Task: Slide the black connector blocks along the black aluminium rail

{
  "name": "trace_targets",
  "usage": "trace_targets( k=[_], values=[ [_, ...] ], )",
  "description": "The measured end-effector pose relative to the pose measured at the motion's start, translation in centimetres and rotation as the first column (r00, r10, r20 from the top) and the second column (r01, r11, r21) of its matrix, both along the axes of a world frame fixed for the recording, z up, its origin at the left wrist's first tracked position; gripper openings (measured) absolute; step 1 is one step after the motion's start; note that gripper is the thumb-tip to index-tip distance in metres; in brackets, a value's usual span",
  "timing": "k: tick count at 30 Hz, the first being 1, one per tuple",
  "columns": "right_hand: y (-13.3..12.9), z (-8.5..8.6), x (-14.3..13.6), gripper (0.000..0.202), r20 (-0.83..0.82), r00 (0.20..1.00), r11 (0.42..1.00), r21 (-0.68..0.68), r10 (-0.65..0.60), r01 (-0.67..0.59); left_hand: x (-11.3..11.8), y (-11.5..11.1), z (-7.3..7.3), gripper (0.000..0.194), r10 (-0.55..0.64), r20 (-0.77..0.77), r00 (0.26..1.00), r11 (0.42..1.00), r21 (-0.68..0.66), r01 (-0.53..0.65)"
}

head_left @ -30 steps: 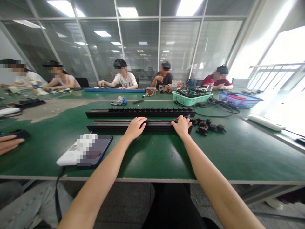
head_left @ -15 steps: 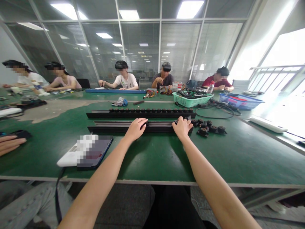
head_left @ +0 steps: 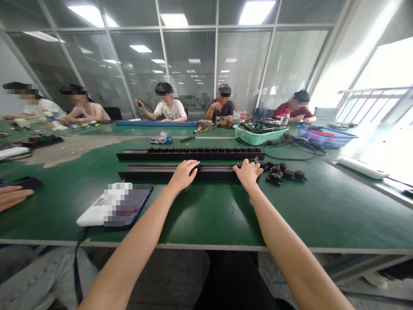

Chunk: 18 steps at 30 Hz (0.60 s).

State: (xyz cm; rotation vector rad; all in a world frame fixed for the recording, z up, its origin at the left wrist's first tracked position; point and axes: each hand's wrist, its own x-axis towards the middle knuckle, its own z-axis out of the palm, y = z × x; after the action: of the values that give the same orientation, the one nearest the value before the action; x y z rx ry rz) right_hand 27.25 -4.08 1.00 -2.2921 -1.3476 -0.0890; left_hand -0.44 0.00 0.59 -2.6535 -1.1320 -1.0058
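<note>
In front of me a long black rail point(head_left: 148, 175) with a grey metallic inner channel lies crosswise on the table. My left hand point(head_left: 184, 174) is closed over its middle, fingers curled onto it from above; a dark bit shows beside the fingertips. At the rail's right end my right hand point(head_left: 248, 173) bends its fingers round a small black module, mostly hidden under them. Several loose black modules point(head_left: 295, 175) with brownish tops lie just right of that hand. Behind runs a second black rail point(head_left: 190, 156), lined with a row of similar modules.
A phone point(head_left: 137, 206) and a white device point(head_left: 97, 211) lie at front left, near another person's hand point(head_left: 16, 196). Behind the rails are a glove point(head_left: 162, 137), a green basket point(head_left: 258, 137) of cables and a blue basket point(head_left: 325, 140). Several people sit across the table.
My hands and the rails stay almost where they were. Across the table, the person in the white printed shirt has raised one hand with a dark cable.
</note>
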Motion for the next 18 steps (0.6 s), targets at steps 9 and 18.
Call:
trace_targets(
  k=[9, 18],
  values=[
    [0.0, -0.19, 0.76, 0.039, 0.014, 1.0, 0.999, 0.03, -0.025, 0.025, -0.01, 0.09, -0.12, 0.04, 0.007, -0.006, 1.0, 1.0, 0.01, -0.007],
    [0.06, 0.02, 0.81, 0.038, 0.014, 1.0, 1.0, -0.004, -0.009, 0.009, 0.04, -0.06, 0.02, 0.04, 0.009, -0.007, 1.0, 1.0, 0.002, -0.009]
  ],
)
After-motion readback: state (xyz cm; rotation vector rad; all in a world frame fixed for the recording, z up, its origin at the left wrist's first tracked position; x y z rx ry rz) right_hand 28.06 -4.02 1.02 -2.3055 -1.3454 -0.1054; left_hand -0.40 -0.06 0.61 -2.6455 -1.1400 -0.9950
